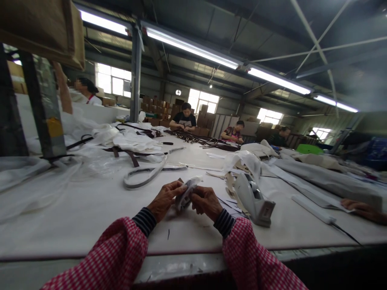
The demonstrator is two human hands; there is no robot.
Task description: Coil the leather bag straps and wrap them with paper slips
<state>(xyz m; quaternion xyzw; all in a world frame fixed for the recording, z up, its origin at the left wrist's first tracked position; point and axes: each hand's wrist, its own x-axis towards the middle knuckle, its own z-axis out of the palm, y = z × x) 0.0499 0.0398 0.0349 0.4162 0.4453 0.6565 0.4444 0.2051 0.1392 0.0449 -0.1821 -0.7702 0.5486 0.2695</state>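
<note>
My left hand [165, 199] and my right hand [206, 202] meet just above the white table [90, 209], near its front edge. Both are closed around a small wrapped bundle [186, 193] in pale, crinkled plastic, with something dark inside. The left fingers pinch its upper end, the right fingers grip its lower side. Red checked sleeves with striped cuffs cover my forearms. A grey tape dispenser [254, 197] stands just right of my right hand.
A looped grey strap [145, 175] lies ahead on the table. Dark straps and white plastic sheets [127, 141] pile up at the back left. Another person's hand [364, 209] rests at the right edge. Several people sit at the far end.
</note>
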